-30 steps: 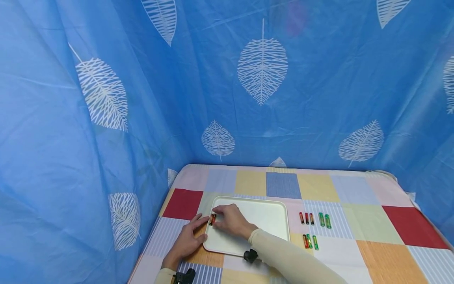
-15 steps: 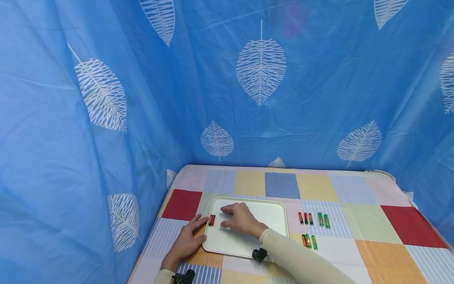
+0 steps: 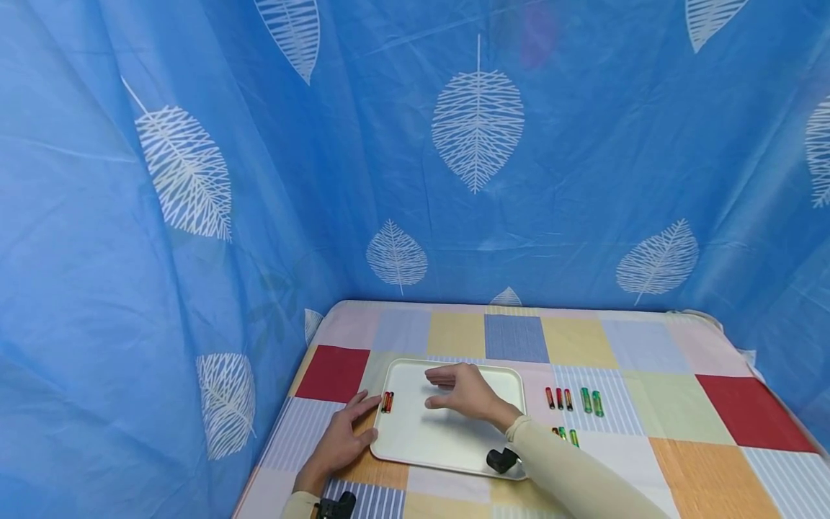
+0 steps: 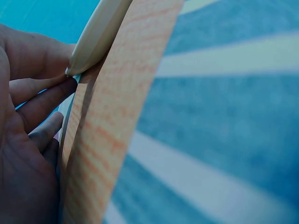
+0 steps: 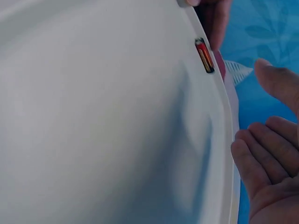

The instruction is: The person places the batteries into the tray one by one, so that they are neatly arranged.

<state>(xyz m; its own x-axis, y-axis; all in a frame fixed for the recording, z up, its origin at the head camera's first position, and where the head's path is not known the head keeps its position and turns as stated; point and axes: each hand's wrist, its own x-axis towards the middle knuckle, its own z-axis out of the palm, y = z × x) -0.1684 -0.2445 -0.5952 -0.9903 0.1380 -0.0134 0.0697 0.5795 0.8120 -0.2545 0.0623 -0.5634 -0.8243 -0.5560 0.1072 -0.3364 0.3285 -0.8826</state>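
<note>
A white tray (image 3: 447,440) lies on the table. Two red-and-black batteries (image 3: 387,402) lie side by side inside its left edge; the right wrist view shows red battery casing (image 5: 204,55) against the rim. My left hand (image 3: 340,436) rests at the tray's left side, its thumb and extended fingertips touching the rim (image 4: 88,44). Above the middle of the tray hovers my right hand (image 3: 468,393), holding nothing, fingers extended and thumb apart. Right of the tray, red batteries (image 3: 559,398) and thicker green batteries (image 3: 592,402) form an upper row. Below them lie smaller green batteries (image 3: 573,437), partly hidden by the right sleeve.
A patchwork cloth (image 3: 622,468) covers the table. Blue curtains (image 3: 558,180) with white leaf prints hang behind the table and along its left side. A black wrist camera (image 3: 502,461) is on the right forearm, over the tray's lower right part.
My right hand has let go of a battery at the tray's left edge and moved right and up, its fingers spreading. The left hand has stayed at the rim.
</note>
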